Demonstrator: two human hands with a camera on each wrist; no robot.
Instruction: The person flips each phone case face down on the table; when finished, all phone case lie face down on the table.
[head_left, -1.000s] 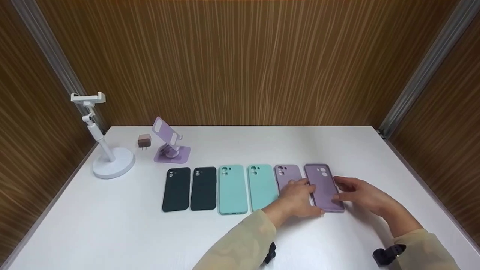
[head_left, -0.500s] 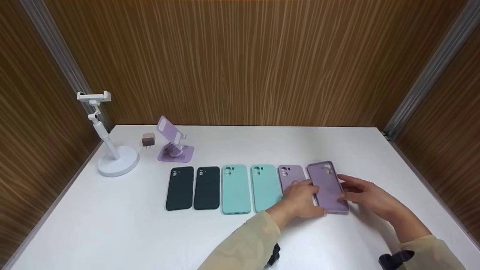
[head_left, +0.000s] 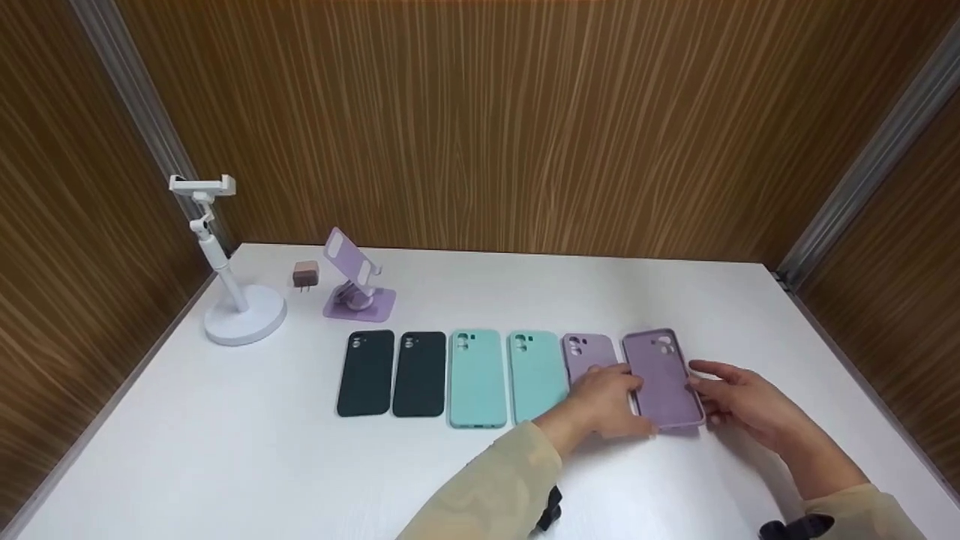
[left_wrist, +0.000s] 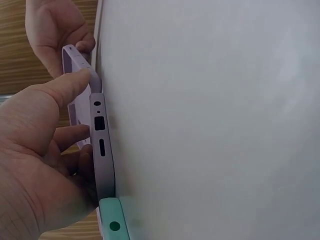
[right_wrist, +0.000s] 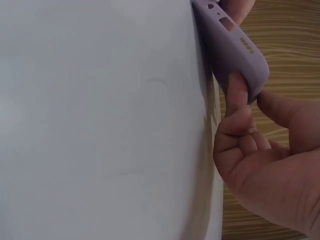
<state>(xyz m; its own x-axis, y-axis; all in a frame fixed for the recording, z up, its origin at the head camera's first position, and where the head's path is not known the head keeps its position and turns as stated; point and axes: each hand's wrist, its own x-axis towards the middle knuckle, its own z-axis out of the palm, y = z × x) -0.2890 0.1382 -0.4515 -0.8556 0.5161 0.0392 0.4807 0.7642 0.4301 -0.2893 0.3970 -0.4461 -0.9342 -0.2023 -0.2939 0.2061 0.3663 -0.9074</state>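
Note:
At the right end of a row of phone cases lies a purple phone case (head_left: 664,382), its hollow inside facing up. My right hand (head_left: 757,409) pinches its right rim, thumb on the edge and a finger beneath. That side is raised off the table, as the right wrist view shows at the case's underside (right_wrist: 235,55). My left hand (head_left: 604,401) lies over the neighbouring lilac phone case (head_left: 589,352), which is back up and partly hidden. Its thumb (left_wrist: 72,87) touches the lower left corner of the purple case, with its fingers at the gap between the two.
Leftward in the row are two mint phone cases (head_left: 478,379) and two black phone cases (head_left: 365,373), backs up. Behind them stand a purple phone stand (head_left: 352,277), a charger plug (head_left: 305,274) and a white phone holder (head_left: 244,315). Wood-grain panels (head_left: 480,127) enclose the white table (head_left: 262,465).
My right hand's fingers have gone lower, under the purple case's right side, which is now tilted up. The left hand keeps its place by the case. The head view has shifted slightly.

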